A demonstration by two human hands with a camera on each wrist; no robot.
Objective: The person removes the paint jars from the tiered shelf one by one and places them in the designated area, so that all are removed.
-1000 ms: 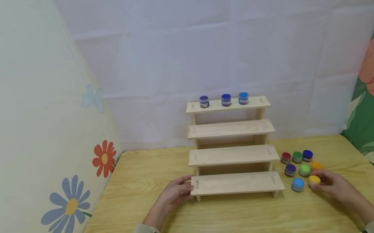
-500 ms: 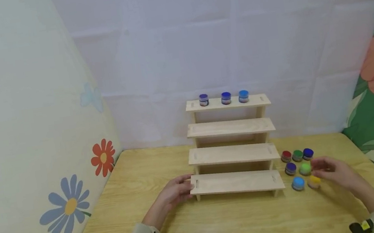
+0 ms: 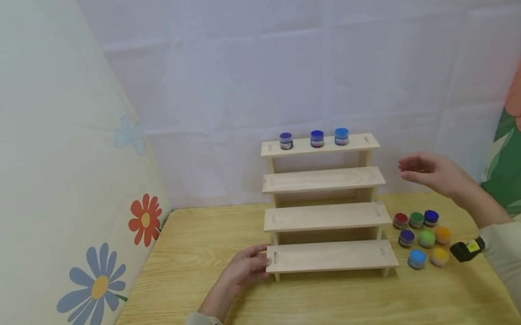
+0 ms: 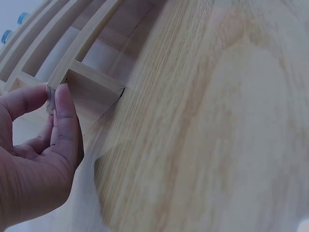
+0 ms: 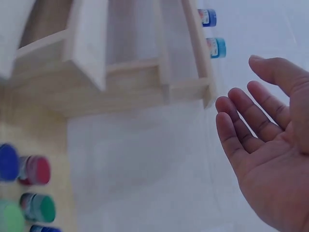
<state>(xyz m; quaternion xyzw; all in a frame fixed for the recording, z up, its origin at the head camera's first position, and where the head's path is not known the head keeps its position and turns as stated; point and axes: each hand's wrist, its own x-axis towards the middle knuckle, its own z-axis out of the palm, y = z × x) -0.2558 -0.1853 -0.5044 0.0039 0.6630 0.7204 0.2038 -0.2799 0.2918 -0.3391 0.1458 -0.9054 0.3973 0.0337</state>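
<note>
A light wooden four-step display rack (image 3: 326,216) stands on the table. My left hand (image 3: 242,270) pinches the left end of its lowest board; the left wrist view shows thumb and fingers (image 4: 66,113) on either side of the board end (image 4: 54,79). To the right of the rack, my right hand (image 3: 435,175) is raised in the air, palm showing and holding nothing in the right wrist view. Below it, small lidded paint jars stand grouped on the table, among them a red-lidded jar (image 3: 400,221), an orange one (image 3: 443,235), a yellow one (image 3: 439,256) and a light blue one (image 3: 416,259).
Three jars stand on the top board: a purple-lidded jar (image 3: 285,141), a dark blue one (image 3: 316,138) and a light blue one (image 3: 341,136). A white cloth (image 3: 238,66) hangs behind the rack. Painted panels (image 3: 18,161) flank the table (image 3: 339,311).
My right hand has left the orange and yellow jars, rising and moving back above the group. Those jars still stand on the table. My left hand has stayed at the lowest board.
</note>
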